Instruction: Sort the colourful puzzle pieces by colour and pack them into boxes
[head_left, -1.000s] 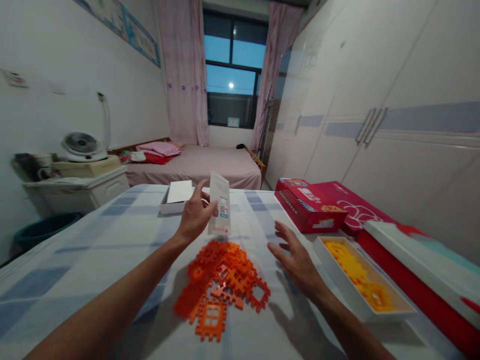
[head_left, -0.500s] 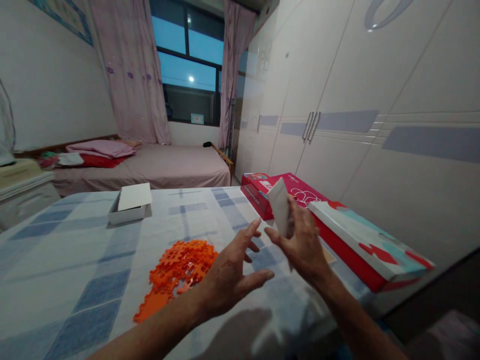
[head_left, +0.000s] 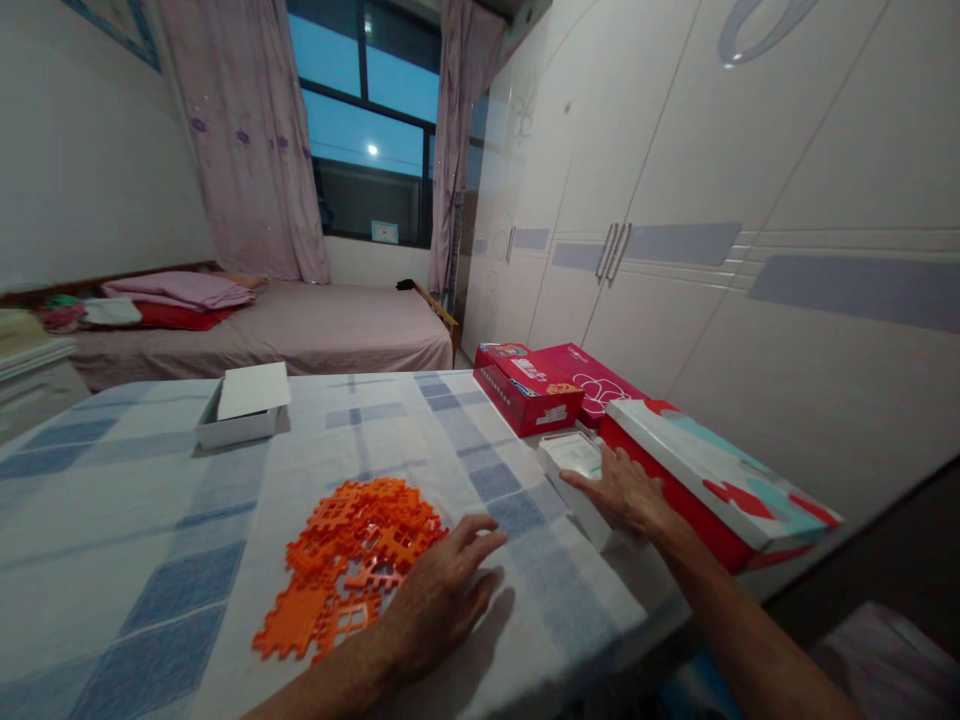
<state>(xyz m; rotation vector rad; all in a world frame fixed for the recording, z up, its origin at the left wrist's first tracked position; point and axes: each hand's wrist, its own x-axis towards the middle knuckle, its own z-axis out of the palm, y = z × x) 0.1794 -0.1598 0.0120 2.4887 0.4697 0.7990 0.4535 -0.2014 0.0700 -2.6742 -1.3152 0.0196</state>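
My right hand (head_left: pixel 626 490) spans a slim white box (head_left: pixel 589 510) lying on the table, its thumb across the near-left edge and its fingers by the far-right edge. Part of the box is hidden under the palm. My left hand (head_left: pixel 450 590) hovers low over the cloth with loosely bent fingers apart and nothing in them. Just left of it lies a pile of orange interlocking plastic pieces (head_left: pixel 360 540), some with square window cut-outs. The left wrist covers part of that pile.
A red printed box (head_left: pixel 525 390) and a magenta box (head_left: pixel 600 380) stand at the back right. Along the right edge lies a long red-and-white box (head_left: pixel 720 480). An open white box (head_left: pixel 240 425) with a tilted panel stands back left. A checked cloth (head_left: pixel 187 590) covers the table.
My right hand has lowered the white box from upright in the air to flat on the table. My left hand has moved down and slightly left, and its fingers have relaxed.
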